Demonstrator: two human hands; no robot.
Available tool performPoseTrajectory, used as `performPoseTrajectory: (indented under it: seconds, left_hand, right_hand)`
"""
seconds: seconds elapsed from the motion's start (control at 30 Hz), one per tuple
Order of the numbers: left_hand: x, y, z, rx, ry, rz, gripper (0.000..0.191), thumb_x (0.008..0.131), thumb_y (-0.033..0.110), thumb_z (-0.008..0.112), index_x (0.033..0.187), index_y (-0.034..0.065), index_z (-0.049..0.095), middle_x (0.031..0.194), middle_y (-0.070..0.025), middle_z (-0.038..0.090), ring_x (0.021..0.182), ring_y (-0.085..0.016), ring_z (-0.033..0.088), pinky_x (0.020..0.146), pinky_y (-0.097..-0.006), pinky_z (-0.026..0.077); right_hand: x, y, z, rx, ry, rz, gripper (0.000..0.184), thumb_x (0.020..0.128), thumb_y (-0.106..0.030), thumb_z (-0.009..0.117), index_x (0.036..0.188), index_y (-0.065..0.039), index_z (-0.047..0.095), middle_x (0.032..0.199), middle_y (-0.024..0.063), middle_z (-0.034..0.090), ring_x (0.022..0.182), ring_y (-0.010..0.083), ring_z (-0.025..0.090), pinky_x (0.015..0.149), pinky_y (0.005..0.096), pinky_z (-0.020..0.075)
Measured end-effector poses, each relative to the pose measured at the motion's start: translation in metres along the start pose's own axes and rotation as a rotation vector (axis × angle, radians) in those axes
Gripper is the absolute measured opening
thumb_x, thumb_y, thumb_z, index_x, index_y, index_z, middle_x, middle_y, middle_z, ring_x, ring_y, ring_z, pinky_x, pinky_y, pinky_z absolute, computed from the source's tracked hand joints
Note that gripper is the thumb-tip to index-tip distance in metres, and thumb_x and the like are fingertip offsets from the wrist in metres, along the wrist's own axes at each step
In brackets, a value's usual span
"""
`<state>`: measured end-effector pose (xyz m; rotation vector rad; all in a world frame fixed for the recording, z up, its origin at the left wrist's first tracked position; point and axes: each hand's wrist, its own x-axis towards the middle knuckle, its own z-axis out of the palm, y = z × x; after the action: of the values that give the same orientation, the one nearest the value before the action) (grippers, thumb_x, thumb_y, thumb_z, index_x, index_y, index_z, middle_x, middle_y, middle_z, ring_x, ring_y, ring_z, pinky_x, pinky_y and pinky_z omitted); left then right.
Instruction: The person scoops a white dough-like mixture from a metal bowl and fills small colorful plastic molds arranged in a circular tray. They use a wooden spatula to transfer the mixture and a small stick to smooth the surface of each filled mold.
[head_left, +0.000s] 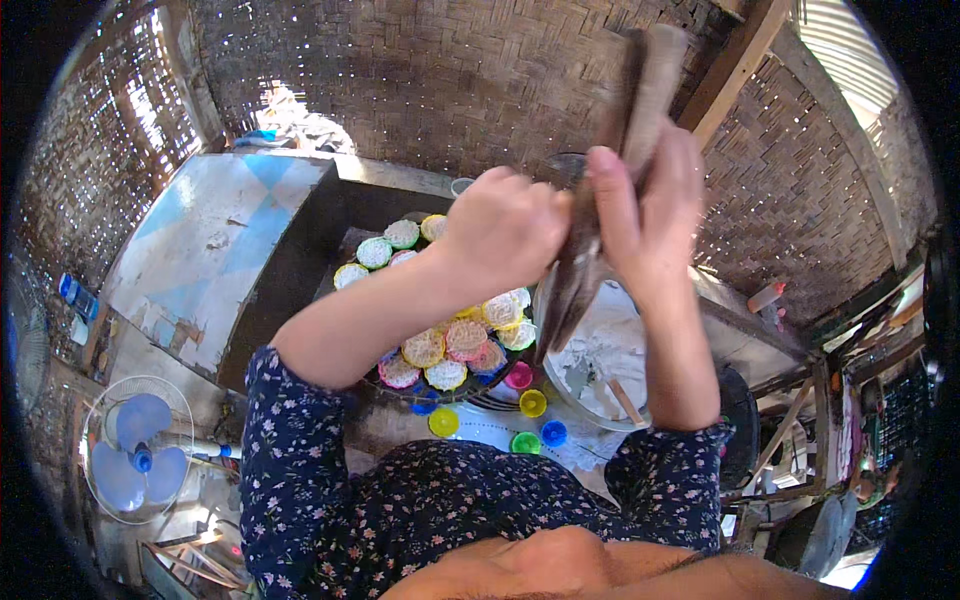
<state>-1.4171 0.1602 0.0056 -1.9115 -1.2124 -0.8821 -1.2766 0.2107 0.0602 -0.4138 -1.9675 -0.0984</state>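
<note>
My right hand (660, 217) grips a long dark wooden tool (574, 292), with the thumb on one side and the fingers on the other. The tool stands steeply tilted and is blurred; its lower end seems split into two pieces. Against its middle, my left hand (514, 229) is closed in a fist, with the fingers partly hidden. Below lies a large round tray with many fluted moulds (424, 347) topped by pale stringy nests. The tool's lower end hangs over the near side of a clear basin (555, 382) of white dough or flour, where a flat wooden stick (624, 401) rests.
Loose coloured plastic moulds (532, 403) lie between the tray and my body. A blue-and-white box (217, 225) stands at left, with a fan (142, 454) nearer. A woven bamboo wall (450, 82) closes the back. At right is a bottle with a red cap (765, 298).
</note>
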Motion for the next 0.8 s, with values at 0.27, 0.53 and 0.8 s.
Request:
performPoseTrajectory:
  seconds: [0.27, 0.53, 0.8]
  left_hand:
    - [0.023, 0.05, -0.055, -0.3, -1.021, 0.085, 0.012, 0.068, 0.014, 0.06, 0.067, 0.0033, 0.064, 0.07, -0.0171, 0.064, 0.07, -0.033, 0.065, 0.061, -0.0435, 0.051]
    - [-0.03, 0.027, -0.06, -0.457, -0.443, 0.051, 0.022, 0.066, 0.017, 0.067, 0.084, 0.0038, 0.063, 0.067, -0.0138, 0.06, 0.064, -0.027, 0.062, 0.06, -0.0389, 0.051]
    - [-0.044, 0.066, -0.013, -2.012, -0.083, -0.67, 0.042, 0.079, 0.022, 0.068, 0.114, 0.0084, 0.05, 0.116, -0.0118, 0.053, 0.116, -0.032, 0.047, 0.081, -0.044, 0.048]
  right_hand:
    - [-0.075, -0.047, -0.093, 0.271, -0.409, -0.349, 0.048, 0.064, 0.0, 0.068, 0.105, -0.011, 0.045, 0.084, 0.0114, 0.056, 0.073, 0.0199, 0.057, 0.068, 0.0329, 0.0448]
    - [-0.131, -0.009, -0.206, 0.417, 0.099, 0.611, 0.059, 0.069, 0.001, 0.064, 0.12, -0.005, 0.036, 0.081, 0.007, 0.052, 0.069, 0.0139, 0.052, 0.065, 0.0265, 0.0446]
    - [-0.156, 0.005, -0.102, 0.863, 0.858, 0.531, 0.019, 0.082, -0.012, 0.056, 0.096, -0.004, 0.047, 0.085, 0.0117, 0.06, 0.082, 0.0201, 0.057, 0.084, 0.0345, 0.0437]
